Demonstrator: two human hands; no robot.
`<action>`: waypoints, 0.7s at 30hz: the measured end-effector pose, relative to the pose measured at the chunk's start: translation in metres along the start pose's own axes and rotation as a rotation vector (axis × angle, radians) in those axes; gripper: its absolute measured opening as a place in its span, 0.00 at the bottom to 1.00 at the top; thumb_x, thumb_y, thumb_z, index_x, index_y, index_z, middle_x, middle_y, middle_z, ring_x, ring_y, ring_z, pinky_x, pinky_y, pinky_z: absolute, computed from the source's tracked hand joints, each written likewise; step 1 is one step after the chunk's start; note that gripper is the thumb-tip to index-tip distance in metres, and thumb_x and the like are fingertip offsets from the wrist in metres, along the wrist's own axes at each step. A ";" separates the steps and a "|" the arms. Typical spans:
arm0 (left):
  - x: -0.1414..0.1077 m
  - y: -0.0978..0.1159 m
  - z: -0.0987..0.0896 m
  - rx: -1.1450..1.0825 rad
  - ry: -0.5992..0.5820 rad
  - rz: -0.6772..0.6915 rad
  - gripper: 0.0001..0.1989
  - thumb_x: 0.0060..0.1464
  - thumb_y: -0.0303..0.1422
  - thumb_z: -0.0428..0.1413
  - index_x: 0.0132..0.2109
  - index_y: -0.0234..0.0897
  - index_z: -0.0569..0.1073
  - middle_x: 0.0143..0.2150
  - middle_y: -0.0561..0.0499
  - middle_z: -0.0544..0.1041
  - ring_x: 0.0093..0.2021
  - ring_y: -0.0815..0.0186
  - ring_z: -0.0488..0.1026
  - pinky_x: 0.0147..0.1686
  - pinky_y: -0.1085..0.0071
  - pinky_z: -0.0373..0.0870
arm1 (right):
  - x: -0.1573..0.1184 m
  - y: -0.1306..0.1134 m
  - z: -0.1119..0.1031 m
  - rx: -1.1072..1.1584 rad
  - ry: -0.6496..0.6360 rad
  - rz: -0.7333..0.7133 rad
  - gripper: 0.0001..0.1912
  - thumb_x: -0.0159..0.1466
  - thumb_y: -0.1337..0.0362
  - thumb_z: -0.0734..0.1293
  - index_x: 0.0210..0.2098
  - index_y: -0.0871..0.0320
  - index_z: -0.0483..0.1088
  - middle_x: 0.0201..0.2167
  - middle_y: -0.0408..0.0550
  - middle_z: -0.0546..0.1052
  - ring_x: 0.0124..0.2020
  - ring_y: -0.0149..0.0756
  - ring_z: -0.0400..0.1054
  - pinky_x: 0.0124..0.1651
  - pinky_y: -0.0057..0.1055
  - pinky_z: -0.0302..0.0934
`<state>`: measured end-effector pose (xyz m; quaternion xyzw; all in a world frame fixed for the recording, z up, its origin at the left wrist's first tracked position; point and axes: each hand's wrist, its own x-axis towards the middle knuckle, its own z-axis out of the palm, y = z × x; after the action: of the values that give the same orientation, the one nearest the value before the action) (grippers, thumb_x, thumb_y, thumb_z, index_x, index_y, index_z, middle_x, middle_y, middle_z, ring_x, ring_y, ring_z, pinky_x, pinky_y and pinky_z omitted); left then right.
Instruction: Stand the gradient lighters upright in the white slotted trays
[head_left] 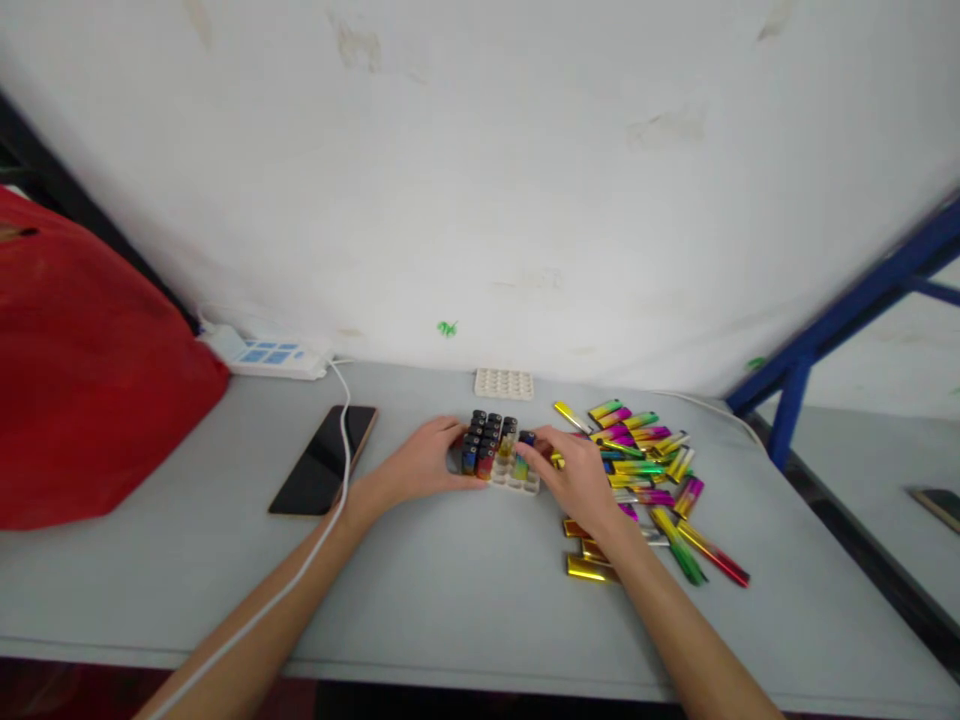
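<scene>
A white tray with rows of sockets (pixel 527 485) sits on the table between my hands. Several lighters with black tops (pixel 487 452) stand upright in its left and middle rows. My left hand (pixel 433 458) curves round the left side of the tray, thumb at the near corner and fingers at the far side, gripping it. Between thumb and fingers, my right hand (pixel 574 470) pinches a yellow-green lighter (pixel 522 464), held upright over the tray's right part. Whether its base touches a socket I cannot tell. Beside my right hand lies a loose pile of shiny multicoloured lighters (pixel 637 467).
Against the wall lies another white socketed tray (pixel 504 384). To the left are a black phone (pixel 324 462), a white power strip (pixel 277 358) and a red bag (pixel 90 370). A white cable (pixel 346 430) crosses the phone and my left forearm. A blue metal frame (pixel 795 400) stands right.
</scene>
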<state>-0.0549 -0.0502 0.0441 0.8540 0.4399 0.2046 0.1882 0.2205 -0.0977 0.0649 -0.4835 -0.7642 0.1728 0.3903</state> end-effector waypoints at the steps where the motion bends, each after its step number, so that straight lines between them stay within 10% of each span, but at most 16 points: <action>1: 0.000 0.000 0.000 -0.002 0.000 0.001 0.32 0.48 0.58 0.75 0.50 0.39 0.82 0.52 0.40 0.85 0.55 0.43 0.81 0.58 0.53 0.78 | -0.001 0.002 0.002 -0.006 -0.002 0.009 0.24 0.78 0.41 0.65 0.39 0.52 0.79 0.30 0.48 0.83 0.31 0.42 0.77 0.41 0.36 0.71; 21: 0.000 0.002 0.000 -0.008 -0.021 0.001 0.31 0.49 0.54 0.76 0.51 0.39 0.82 0.54 0.40 0.84 0.58 0.43 0.80 0.62 0.52 0.76 | 0.005 0.003 0.015 -0.351 -0.150 -0.076 0.13 0.79 0.52 0.70 0.44 0.53 0.80 0.35 0.51 0.86 0.34 0.44 0.80 0.37 0.33 0.61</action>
<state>-0.0532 -0.0509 0.0447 0.8555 0.4365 0.1975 0.1963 0.2096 -0.0897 0.0556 -0.5008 -0.8273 0.0577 0.2479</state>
